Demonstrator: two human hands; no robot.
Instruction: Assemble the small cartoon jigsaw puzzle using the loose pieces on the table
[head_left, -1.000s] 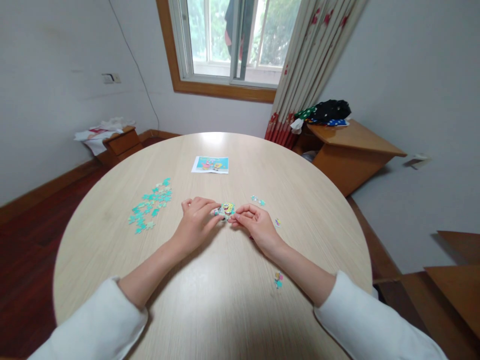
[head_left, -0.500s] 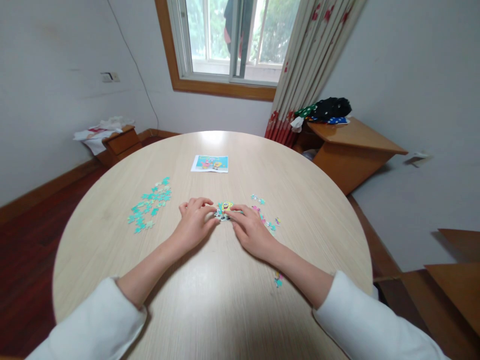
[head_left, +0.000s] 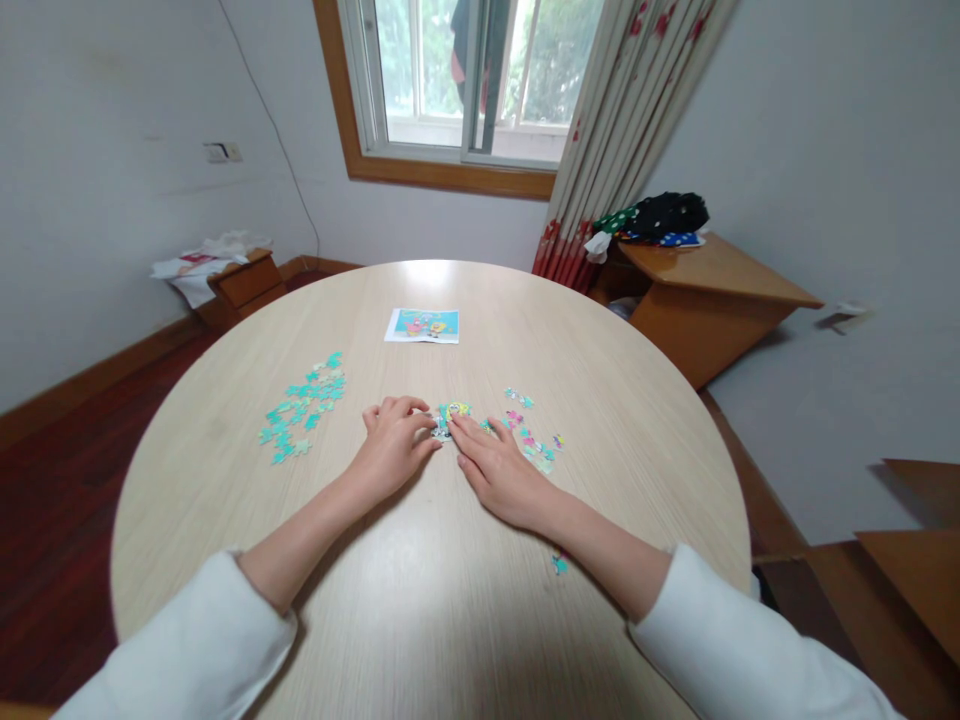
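Note:
A small joined section of jigsaw puzzle [head_left: 455, 409] with a yellow cartoon figure lies on the table between my hands. My left hand [head_left: 396, 442] holds its left edge, with the thumb and curved fingers against it. Flat across its right and lower part rests my right hand [head_left: 501, 470], its fingers stretched out and covering some of the picture. Just beyond that hand, several loose pink, white and teal puzzle pieces [head_left: 528, 438] are scattered.
Many teal puzzle pieces [head_left: 301, 408] spread over the left of the round table [head_left: 420, 600]. A printed reference picture [head_left: 424, 325] lies at the far side. One teal piece [head_left: 559, 565] is beside my right forearm. A wooden cabinet [head_left: 712, 290] with clothes stands back right.
My right hand has shifted slightly left and down, its fingers flattening onto the puzzle section. My left hand stays at the left edge. The view has moved a little.

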